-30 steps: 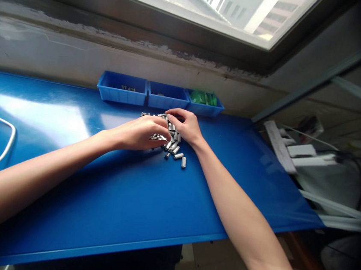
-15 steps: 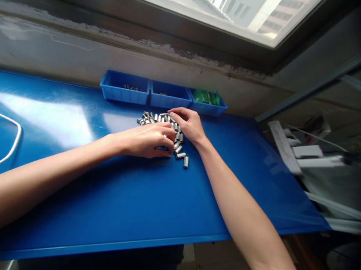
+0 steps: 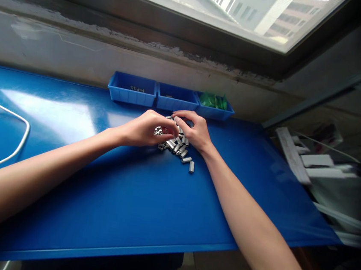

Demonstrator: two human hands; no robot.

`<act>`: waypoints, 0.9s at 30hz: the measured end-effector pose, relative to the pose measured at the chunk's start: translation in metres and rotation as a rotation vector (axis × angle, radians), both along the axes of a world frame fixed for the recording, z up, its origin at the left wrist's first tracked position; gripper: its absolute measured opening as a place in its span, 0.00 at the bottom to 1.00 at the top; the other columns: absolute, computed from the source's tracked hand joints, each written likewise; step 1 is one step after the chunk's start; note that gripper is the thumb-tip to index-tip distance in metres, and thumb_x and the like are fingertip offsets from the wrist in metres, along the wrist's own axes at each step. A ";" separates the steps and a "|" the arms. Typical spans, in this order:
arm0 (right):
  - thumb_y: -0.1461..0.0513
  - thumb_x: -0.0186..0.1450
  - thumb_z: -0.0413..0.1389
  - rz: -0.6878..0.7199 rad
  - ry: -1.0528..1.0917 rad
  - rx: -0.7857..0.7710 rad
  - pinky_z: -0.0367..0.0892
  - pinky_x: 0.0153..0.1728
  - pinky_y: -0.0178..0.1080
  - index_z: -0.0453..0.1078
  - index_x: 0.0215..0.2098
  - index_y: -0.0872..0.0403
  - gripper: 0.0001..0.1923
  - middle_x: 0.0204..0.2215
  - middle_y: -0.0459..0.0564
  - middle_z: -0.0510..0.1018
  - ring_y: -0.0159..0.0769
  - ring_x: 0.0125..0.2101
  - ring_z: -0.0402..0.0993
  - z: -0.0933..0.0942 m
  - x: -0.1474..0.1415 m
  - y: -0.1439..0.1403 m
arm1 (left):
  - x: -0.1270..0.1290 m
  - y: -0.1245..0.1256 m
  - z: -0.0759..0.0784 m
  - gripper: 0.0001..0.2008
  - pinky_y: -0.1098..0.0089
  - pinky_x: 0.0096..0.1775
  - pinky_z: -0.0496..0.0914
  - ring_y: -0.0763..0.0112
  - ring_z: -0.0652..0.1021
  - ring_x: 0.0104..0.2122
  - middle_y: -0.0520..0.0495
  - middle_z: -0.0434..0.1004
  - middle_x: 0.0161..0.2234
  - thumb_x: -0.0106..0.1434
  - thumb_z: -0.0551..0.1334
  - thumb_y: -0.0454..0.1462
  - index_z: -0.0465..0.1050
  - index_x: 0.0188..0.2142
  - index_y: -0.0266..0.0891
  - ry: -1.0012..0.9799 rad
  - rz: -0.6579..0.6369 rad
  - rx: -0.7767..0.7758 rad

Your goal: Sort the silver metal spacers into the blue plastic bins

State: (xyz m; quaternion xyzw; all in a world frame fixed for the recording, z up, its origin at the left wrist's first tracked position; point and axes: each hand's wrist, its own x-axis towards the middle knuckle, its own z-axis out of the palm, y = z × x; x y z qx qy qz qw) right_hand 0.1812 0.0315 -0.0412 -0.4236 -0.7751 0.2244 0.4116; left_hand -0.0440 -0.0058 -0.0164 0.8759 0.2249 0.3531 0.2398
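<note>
A heap of several small silver metal cylinders (image 3: 179,148) lies on the blue table (image 3: 128,198), near its far edge. My left hand (image 3: 144,130) is raised a little over the heap, its fingers curled around a bunch of the cylinders (image 3: 159,130). My right hand (image 3: 193,130) rests on the heap's right side, fingertips pinched together on top of the pieces and close to my left hand's fingers. One cylinder (image 3: 191,166) lies apart at the heap's near edge.
Three blue bins stand in a row against the wall: the left bin (image 3: 132,90) holds a few small metal parts, the middle bin (image 3: 177,98) looks nearly bare, the right bin (image 3: 216,104) holds green pieces. A white cable (image 3: 11,151) loops at far left. Clutter sits past the table's right edge.
My left hand has lifted off the table with a bunch of cylinders in its fingers. My right hand has drawn closer to it. The view has shifted slightly left.
</note>
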 end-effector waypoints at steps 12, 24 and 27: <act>0.58 0.71 0.61 0.160 -0.092 0.175 0.73 0.56 0.51 0.83 0.42 0.48 0.07 0.43 0.51 0.88 0.47 0.49 0.82 0.000 -0.008 -0.006 | -0.026 0.023 -0.001 0.11 0.73 0.39 0.75 0.70 0.82 0.34 0.45 0.86 0.35 0.68 0.66 0.40 0.85 0.42 0.36 -0.161 0.232 -0.100; 0.55 0.74 0.58 0.146 -0.190 0.193 0.72 0.60 0.55 0.82 0.48 0.49 0.12 0.51 0.53 0.86 0.49 0.55 0.79 -0.001 -0.008 -0.005 | -0.031 0.028 0.005 0.14 0.66 0.43 0.80 0.59 0.87 0.39 0.41 0.89 0.38 0.62 0.71 0.43 0.86 0.42 0.34 -0.359 0.511 -0.374; 0.55 0.74 0.58 0.085 -0.147 0.166 0.73 0.59 0.54 0.82 0.46 0.48 0.12 0.49 0.53 0.87 0.48 0.54 0.80 0.001 -0.008 -0.006 | -0.035 0.032 0.004 0.13 0.65 0.44 0.80 0.61 0.87 0.39 0.43 0.88 0.37 0.64 0.69 0.42 0.86 0.43 0.35 -0.455 0.627 -0.321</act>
